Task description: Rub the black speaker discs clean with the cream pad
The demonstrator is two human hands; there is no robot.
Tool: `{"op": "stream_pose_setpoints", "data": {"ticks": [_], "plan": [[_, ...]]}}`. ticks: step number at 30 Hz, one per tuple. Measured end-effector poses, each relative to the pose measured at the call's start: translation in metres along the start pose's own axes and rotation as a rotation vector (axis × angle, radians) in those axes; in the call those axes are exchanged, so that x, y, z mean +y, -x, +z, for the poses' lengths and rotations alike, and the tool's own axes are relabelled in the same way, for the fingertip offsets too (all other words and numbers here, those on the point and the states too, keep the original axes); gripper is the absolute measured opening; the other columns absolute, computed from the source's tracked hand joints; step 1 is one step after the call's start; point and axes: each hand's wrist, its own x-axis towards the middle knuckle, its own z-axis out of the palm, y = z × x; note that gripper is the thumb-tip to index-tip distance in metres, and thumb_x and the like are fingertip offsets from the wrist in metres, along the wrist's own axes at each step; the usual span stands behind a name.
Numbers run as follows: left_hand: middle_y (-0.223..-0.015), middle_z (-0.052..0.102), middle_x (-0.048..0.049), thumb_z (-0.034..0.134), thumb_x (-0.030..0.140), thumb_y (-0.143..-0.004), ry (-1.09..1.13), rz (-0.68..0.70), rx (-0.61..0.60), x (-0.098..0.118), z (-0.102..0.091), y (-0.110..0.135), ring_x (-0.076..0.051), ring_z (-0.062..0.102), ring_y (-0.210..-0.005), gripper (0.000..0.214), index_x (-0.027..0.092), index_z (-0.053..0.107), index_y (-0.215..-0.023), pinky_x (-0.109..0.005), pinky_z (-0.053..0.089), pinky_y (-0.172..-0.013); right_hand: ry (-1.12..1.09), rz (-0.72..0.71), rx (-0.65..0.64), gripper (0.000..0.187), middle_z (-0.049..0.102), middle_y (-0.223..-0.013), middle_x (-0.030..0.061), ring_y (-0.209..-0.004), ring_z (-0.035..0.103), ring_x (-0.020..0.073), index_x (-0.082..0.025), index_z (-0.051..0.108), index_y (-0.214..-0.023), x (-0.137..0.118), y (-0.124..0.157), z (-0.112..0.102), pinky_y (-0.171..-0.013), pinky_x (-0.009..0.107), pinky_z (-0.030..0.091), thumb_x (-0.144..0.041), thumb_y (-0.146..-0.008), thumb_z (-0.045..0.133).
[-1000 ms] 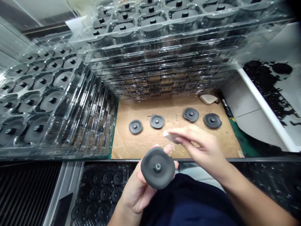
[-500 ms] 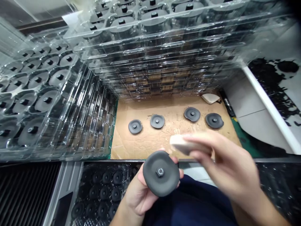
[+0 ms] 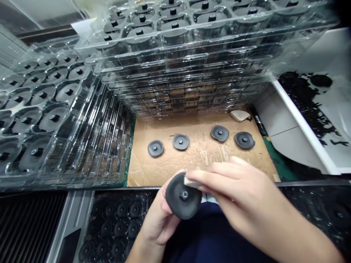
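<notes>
My left hand (image 3: 160,223) grips a dark grey, dished rubber disc (image 3: 178,206) with a short stub at its centre, facing up at me. Pinched in my right hand (image 3: 233,186) is a whitish pad (image 3: 191,182), mostly covered by the fingers. The pad touches the disc's upper right rim. Beyond my hands, similar discs lie apart on a cardboard sheet (image 3: 148,171): one at the left (image 3: 155,148), one beside it (image 3: 181,141), and two farther right, including the rightmost disc (image 3: 245,140).
Tall stacks of clear plastic trays holding discs stand at the back (image 3: 175,65) and left (image 3: 82,120). Another whitish pad (image 3: 240,115) lies at the cardboard's far right. A white bin (image 3: 304,124) with black scraps is at the right. A disc tray (image 3: 117,223) sits lower left.
My right hand has moved left and down, bringing the pad from above the cardboard onto the rim of the held disc. My left hand still holds the disc, shifted slightly left.
</notes>
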Motion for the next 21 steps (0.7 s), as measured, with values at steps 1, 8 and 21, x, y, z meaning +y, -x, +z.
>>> {"op": "stream_pose_setpoints", "data": {"ticks": [1,8,21], "plan": [[-0.11,0.069,-0.0058,0.082,0.044,-0.052,0.013,0.0,-0.011,0.0,-0.001,0.001,-0.025,0.062,-0.103,0.067,0.022,0.063,-0.113,-0.032,0.047,-0.095,0.047,0.002,0.004,0.032,0.062,-0.067,0.0003,-0.058,0.049,0.0122,-0.015,0.068,-0.098,0.0,-0.001,0.0,-0.059,0.028,0.031,-0.009,-0.092,0.037],[-0.107,0.071,0.0008,0.084,0.025,-0.054,0.045,0.169,0.01,0.006,0.0,0.002,-0.017,0.065,-0.098,0.053,0.027,0.068,-0.104,-0.019,0.05,-0.083,-0.071,0.034,0.172,0.026,0.066,-0.075,0.0052,-0.062,0.055,0.0142,-0.009,0.064,-0.109,-0.011,0.011,0.012,-0.06,0.029,0.041,-0.01,-0.089,0.047],[-0.102,0.071,0.0007,0.085,0.027,-0.051,0.109,0.161,0.008,0.011,0.021,0.008,-0.021,0.066,-0.094,0.051,0.026,0.068,-0.099,-0.029,0.049,-0.089,-0.486,0.571,0.19,0.023,0.072,-0.099,0.001,-0.077,0.068,0.0166,-0.029,0.066,-0.108,0.012,0.049,0.014,-0.059,0.024,0.053,-0.031,-0.086,0.058]]}}
